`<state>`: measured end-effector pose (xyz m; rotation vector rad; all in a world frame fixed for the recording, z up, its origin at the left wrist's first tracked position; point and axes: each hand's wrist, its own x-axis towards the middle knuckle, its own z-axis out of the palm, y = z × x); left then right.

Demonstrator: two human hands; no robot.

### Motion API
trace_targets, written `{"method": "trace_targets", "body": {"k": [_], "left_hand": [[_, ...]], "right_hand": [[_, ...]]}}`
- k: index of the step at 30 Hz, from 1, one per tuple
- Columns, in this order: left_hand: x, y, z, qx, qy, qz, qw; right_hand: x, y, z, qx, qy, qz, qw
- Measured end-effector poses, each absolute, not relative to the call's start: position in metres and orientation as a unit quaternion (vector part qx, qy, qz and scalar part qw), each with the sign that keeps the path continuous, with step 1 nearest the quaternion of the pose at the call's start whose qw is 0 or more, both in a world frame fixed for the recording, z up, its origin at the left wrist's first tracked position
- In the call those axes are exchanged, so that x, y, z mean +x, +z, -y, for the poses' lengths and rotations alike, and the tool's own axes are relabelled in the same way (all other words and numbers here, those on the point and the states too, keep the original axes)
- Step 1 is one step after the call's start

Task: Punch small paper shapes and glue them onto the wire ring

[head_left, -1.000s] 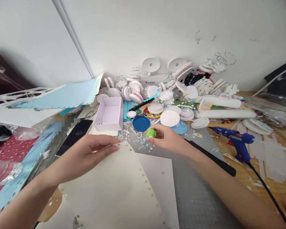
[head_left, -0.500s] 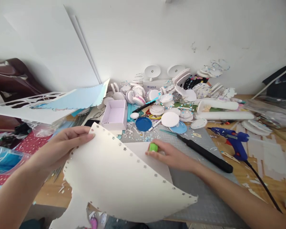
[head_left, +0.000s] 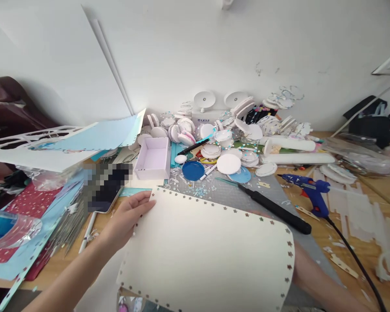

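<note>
My left hand (head_left: 131,216) pinches the upper left corner of a cream paper sheet (head_left: 204,251) between thumb and fingers. Small flower-shaped holes run along the sheet's edges. Behind the sheet is my right hand (head_left: 302,264); only its wrist side shows at the right edge, and its fingers are hidden. Whatever the right hand holds is covered by the paper. Beyond the sheet's top edge lie small pale blue paper bits (head_left: 199,190) on the grey cutting mat (head_left: 276,199). A long black-handled tool (head_left: 276,208) rests on the mat near the right hand.
A lilac box (head_left: 152,160), a blue disc (head_left: 193,171) and several white discs (head_left: 228,164) crowd the back. At right lies a blue glue gun (head_left: 312,190) with its cord. On the left are a phone (head_left: 108,190), thin wires (head_left: 66,229) and stacked blue sheets (head_left: 100,134).
The paper sheet has turned and straightened, its right side now rounded toward the right. My right hand has gone behind it, so the green punch is out of sight. The left hand moved right and down.
</note>
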<state>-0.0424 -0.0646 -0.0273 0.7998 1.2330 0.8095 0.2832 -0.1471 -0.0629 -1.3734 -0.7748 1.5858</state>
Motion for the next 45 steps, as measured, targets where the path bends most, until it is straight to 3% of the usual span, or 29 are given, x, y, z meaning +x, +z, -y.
{"method": "trace_targets", "body": {"k": [4, 8, 11, 18, 23, 26, 34, 40, 42, 45], "left_hand": [[-0.036, -0.042, 0.069, 0.338, 0.401, -0.579, 0.624], [-0.036, -0.042, 0.075, 0.393, 0.367, -0.556, 0.634], [-0.040, -0.037, 0.074, 0.480, 0.315, -0.521, 0.632], [-0.054, -0.039, 0.068, 0.666, 0.180, -0.535, 0.487], [-0.052, -0.040, 0.071, 0.660, 0.174, -0.537, 0.496], [-0.052, -0.042, 0.073, 0.628, 0.196, -0.535, 0.530], [-0.051, -0.052, 0.072, 0.563, 0.226, -0.514, 0.606], [-0.053, -0.047, 0.071, 0.601, 0.185, -0.531, 0.568], [-0.055, -0.045, 0.070, 0.611, 0.161, -0.528, 0.567], [-0.054, -0.043, 0.069, 0.606, 0.154, -0.528, 0.575]], "right_hand": [[0.301, -0.055, 0.146, -0.568, 0.652, 0.237, 0.443], [0.312, -0.058, 0.150, -0.599, 0.601, 0.360, 0.387], [0.317, -0.057, 0.153, -0.650, 0.503, 0.483, 0.301], [0.313, -0.044, 0.118, -0.639, 0.261, 0.695, 0.200], [0.298, -0.058, 0.078, -0.563, 0.084, 0.815, 0.106], [0.290, -0.061, 0.074, -0.550, -0.003, 0.830, 0.094], [0.270, -0.049, 0.090, -0.491, 0.155, 0.834, 0.200], [0.302, -0.037, 0.071, -0.588, 0.111, 0.746, 0.291], [0.314, -0.031, 0.066, -0.589, 0.063, 0.760, 0.267], [0.325, -0.032, 0.061, -0.538, -0.002, 0.831, 0.142]]}}
